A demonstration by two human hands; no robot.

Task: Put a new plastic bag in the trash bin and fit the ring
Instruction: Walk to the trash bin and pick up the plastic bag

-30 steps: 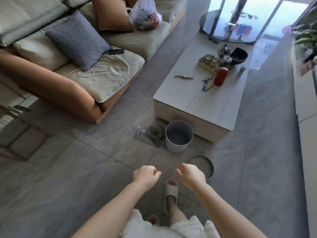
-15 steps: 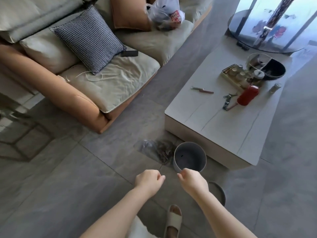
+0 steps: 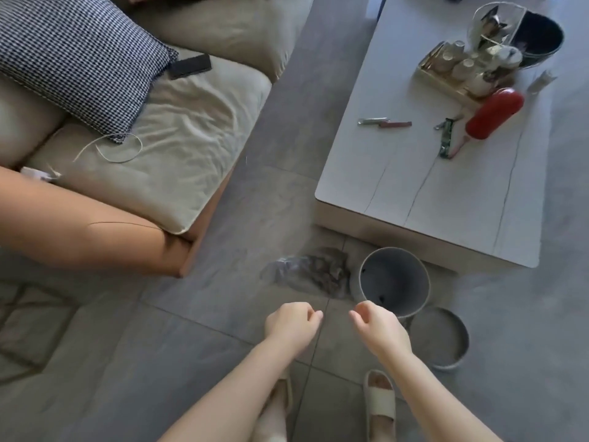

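Note:
A small grey round trash bin (image 3: pixel 395 282) stands on the floor against the coffee table's near side, with no bag in it. Its grey ring (image 3: pixel 441 341) lies flat on the tiles just right of and nearer than the bin. A clear plastic bag (image 3: pixel 310 272) holding brownish rubbish lies left of the bin. My left hand (image 3: pixel 291 325) is held in a loose fist in front of me, holding nothing I can see. My right hand (image 3: pixel 379 327) is curled too, thumb and fingers pinched, overlapping the bin's near rim in the view. No new bag shows in either hand.
A low white coffee table (image 3: pixel 430 193) carries a red case (image 3: pixel 494 118), small tools and a tray of cups. A beige sofa (image 3: pixel 165 161) with an orange base and a checked cushion (image 3: pixel 79 62) fills the left. My slippered feet (image 3: pixel 379 400) stand on grey tiles.
The view has moved forward and tipped down, so the bin, ring and bag sit closer and nearer my hands. Both hands stay curled side by side.

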